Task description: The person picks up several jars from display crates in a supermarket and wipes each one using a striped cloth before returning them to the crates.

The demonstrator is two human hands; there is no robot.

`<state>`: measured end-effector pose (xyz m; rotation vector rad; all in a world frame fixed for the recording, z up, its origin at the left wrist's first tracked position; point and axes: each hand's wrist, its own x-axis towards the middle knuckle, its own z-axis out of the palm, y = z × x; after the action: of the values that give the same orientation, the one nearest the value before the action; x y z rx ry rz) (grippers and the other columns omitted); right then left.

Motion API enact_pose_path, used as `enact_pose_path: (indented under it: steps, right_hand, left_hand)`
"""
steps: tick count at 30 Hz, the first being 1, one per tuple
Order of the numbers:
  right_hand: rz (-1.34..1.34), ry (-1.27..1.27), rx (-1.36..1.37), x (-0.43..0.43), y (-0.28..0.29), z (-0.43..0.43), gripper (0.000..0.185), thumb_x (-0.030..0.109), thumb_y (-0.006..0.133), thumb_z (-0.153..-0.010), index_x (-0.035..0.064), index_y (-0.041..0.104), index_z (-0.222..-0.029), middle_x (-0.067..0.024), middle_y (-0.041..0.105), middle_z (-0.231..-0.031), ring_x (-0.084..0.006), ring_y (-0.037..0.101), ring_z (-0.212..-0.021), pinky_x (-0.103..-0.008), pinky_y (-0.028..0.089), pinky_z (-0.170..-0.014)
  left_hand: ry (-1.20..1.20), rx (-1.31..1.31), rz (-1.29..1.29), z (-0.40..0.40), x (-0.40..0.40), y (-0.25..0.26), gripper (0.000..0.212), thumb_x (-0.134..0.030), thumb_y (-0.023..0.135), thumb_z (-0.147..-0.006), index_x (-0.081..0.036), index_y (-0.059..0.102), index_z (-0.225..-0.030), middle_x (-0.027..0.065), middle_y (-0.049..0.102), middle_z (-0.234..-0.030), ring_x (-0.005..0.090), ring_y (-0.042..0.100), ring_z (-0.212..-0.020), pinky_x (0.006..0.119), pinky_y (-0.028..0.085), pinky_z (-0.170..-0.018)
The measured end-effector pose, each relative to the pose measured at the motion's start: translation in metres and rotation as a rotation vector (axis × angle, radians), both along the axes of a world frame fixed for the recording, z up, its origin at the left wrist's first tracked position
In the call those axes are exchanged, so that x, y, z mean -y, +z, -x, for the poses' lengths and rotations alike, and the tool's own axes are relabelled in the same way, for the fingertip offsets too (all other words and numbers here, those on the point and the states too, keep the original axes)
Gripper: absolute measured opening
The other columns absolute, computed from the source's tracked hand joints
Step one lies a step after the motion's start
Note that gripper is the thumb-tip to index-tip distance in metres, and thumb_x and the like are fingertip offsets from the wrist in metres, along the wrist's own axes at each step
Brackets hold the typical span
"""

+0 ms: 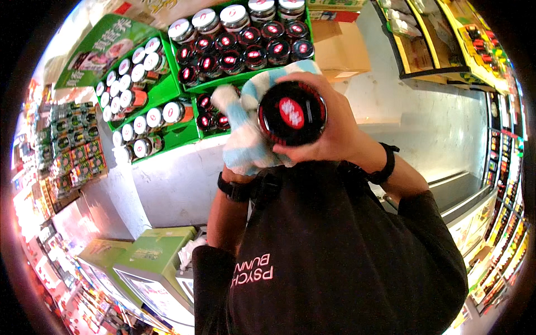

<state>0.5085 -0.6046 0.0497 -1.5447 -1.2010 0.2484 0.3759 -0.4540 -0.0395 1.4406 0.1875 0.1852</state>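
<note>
Close below the camera, my right hand (339,113) grips a jar with a black lid (292,114) that bears a red oval mark. A striped white and light-blue cloth (247,138) covers my left hand (238,175), of which little more than the wrist shows. The cloth lies against the jar's left side, and the fingers under it are hidden. Just beyond both hands stands a green display crate (190,88) with rows of jars with black lids (229,59) and, at its back, jars with white lids (233,16).
Jars with white lids (140,73) fill part of the crate's left section. A cardboard box (341,50) stands right of the crate. Green boxes (155,247) sit low at left, near stacked packages (75,142). Yellow-edged shelving (435,37) rises at upper right; stocked shelves (502,201) line the right.
</note>
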Motion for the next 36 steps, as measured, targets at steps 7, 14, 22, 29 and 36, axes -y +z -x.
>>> enact_pose_path:
  steps: [7,14,22,29,36]
  right_hand:
    - [0.072,-0.021,-0.158,0.022,-0.013,-0.019,0.087,0.024,0.093,-0.063,0.0039,0.046,-0.134,-0.0183,0.063,-0.121,-0.0344,0.065,-0.111,-0.0391,0.052,-0.096]
    - [0.029,-0.085,0.164,0.030,-0.017,-0.036,0.086,0.028,0.093,-0.059,0.0037,0.051,-0.130,-0.0159,0.058,-0.126,-0.0325,0.053,-0.122,-0.0405,0.041,-0.106]
    - [-0.048,0.368,-0.840,0.044,-0.014,-0.066,0.090,0.030,0.092,-0.061,0.0018,0.051,-0.136,-0.0078,0.057,-0.131,-0.0184,0.056,-0.121,-0.0325,0.042,-0.107]
    - [-0.086,0.644,-0.466,0.034,-0.004,-0.085,0.088,0.031,0.094,-0.057,0.0011,0.057,-0.131,-0.0136,0.050,-0.142,-0.0247,0.052,-0.130,-0.0378,0.040,-0.110]
    - [-0.141,0.775,-0.657,0.021,-0.008,-0.089,0.084,0.029,0.088,-0.066,0.0002,0.051,-0.137,-0.0135,0.054,-0.138,-0.0235,0.052,-0.128,-0.0379,0.040,-0.110]
  left_hand:
    - [-0.037,-0.029,0.154,-0.005,0.013,0.003,0.039,-0.012,0.063,-0.091,-0.001,0.053,-0.128,0.0048,0.061,-0.106,0.0159,0.063,-0.089,0.031,0.057,-0.073]
    - [0.136,-0.240,1.021,0.026,0.034,-0.080,0.035,-0.009,0.064,-0.093,-0.002,0.054,-0.126,0.0059,0.060,-0.109,0.0163,0.062,-0.093,0.032,0.055,-0.078]
    - [0.172,-0.125,0.205,-0.011,0.056,0.000,0.033,-0.015,0.059,-0.097,-0.003,0.053,-0.127,0.0070,0.061,-0.109,0.0168,0.063,-0.092,0.032,0.055,-0.080]
    - [0.288,-0.089,0.222,-0.029,0.076,0.021,0.036,-0.020,0.058,-0.098,-0.003,0.052,-0.130,0.0082,0.062,-0.109,0.0169,0.063,-0.090,0.032,0.056,-0.077]
    - [0.466,-0.089,0.255,-0.014,0.087,0.030,0.038,-0.024,0.056,-0.100,-0.004,0.051,-0.132,0.0095,0.062,-0.109,0.0170,0.063,-0.088,0.032,0.056,-0.075]
